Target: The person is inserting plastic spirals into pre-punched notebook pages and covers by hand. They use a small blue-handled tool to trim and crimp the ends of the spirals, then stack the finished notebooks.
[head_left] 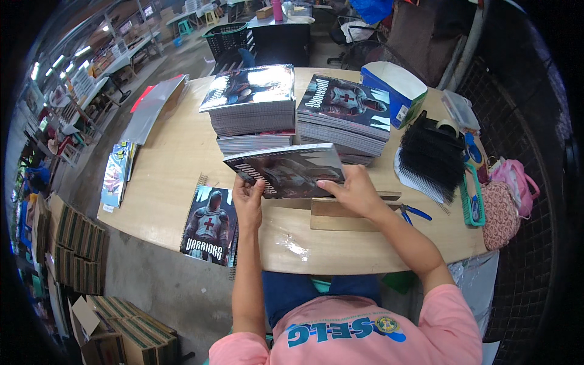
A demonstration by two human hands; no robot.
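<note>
Left hand (248, 198) and right hand (354, 190), wrists raised and forearms angled inward, are clamped on the lower corners of a dark-covered book (283, 173), thumbs on its cover, holding it tilted over the pale wooden table (167, 149) before two book stacks (252, 115). Blue-handled pliers (418, 212) and a wooden block (340, 218) lie near the right forearm. Grey floor (152, 258) surrounds the table, with cardboard boxes (73, 249) at left and long worktables (135, 56) farther back.

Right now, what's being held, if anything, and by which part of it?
A dark-covered book: the left grip has its lower left corner, the right grip its lower right.
</note>
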